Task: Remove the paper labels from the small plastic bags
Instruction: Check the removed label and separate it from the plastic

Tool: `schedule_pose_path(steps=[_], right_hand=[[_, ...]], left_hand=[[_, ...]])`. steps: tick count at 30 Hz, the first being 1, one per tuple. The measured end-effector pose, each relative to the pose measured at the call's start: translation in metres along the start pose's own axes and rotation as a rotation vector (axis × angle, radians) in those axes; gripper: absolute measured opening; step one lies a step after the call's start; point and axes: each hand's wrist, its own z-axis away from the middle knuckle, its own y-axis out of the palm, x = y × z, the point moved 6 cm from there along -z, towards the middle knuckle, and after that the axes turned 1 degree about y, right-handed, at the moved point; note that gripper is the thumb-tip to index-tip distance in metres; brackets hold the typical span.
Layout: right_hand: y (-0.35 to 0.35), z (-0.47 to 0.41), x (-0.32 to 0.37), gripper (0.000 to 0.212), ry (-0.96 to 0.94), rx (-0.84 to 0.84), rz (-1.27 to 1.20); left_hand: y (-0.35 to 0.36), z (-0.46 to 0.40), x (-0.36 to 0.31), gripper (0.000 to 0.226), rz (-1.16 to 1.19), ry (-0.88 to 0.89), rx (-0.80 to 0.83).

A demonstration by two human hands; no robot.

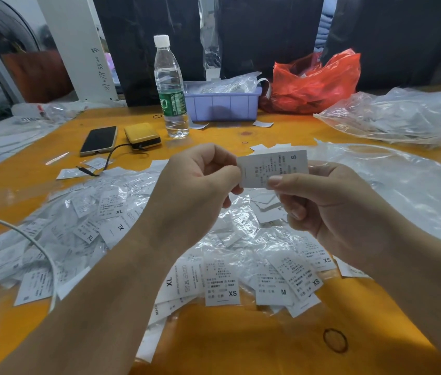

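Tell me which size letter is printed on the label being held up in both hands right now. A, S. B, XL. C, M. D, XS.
A: the label pinched between the left hand and the right hand shows a single S near its upper right corner.

My left hand and right hand were bare, with no gloves, rings or watch on them, my forearms were uncovered right down to the bottom edge of the view, no sleeve showing, and my thumbnails were short, plain and unpainted.
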Motion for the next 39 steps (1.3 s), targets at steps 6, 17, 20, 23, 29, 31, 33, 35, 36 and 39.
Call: schedule_pose_path(steps=[6, 17, 20, 23, 29, 31, 33, 35, 36, 39], right_hand=[[0.001, 0.002, -0.001, 0.025, -0.005, -0.016, 0.015], [0.010, 0.006, 0.000, 0.029, 0.041, 0.093, 0.019], [0.006, 0.003, 0.002, 0.019, 0.039, 0.049, -0.008], [0.001, 0.002, 0.007, 0.002, -0.005, -0.014, -0.036], [-0.002, 0.002, 0.003, 0.004, 0.008, -0.083, -0.004], [0.000, 0.001, 0.000, 0.006, 0.019, -0.063, 0.019], [0.001, 0.000, -0.003, 0.005, 0.046, -0.041, 0.023], [-0.003, -0.002, -0.004, 0.007, 0.066, -0.064, 0.018], [-0.007, -0.002, -0.003, 0.012, 0.049, -0.099, 0.061], [-0.018, 0.001, 0.011, 0.012, -0.167, -0.223, 0.720]], left_hand=[[0.006, 0.002, -0.004, 0.007, 0.058, 0.053, 0.076], [0.011, 0.000, 0.007, 0.021, 0.198, -0.104, 0.200], [0.005, -0.003, 0.010, 0.016, 0.181, -0.126, 0.137], [-0.001, -0.005, 0.015, 0.016, 0.163, -0.166, 0.084], [-0.002, -0.006, 0.020, 0.034, 0.187, -0.256, 0.079], [0.003, -0.004, 0.019, 0.031, 0.088, -0.238, 0.135], [0.004, -0.004, 0.020, 0.010, -0.013, -0.205, 0.106], [-0.002, -0.005, 0.022, 0.014, -0.133, -0.185, 0.043], [-0.007, -0.006, 0.022, 0.016, -0.224, -0.169, 0.015], [-0.025, -0.010, 0.024, 0.009, -0.539, -0.222, -0.011]])
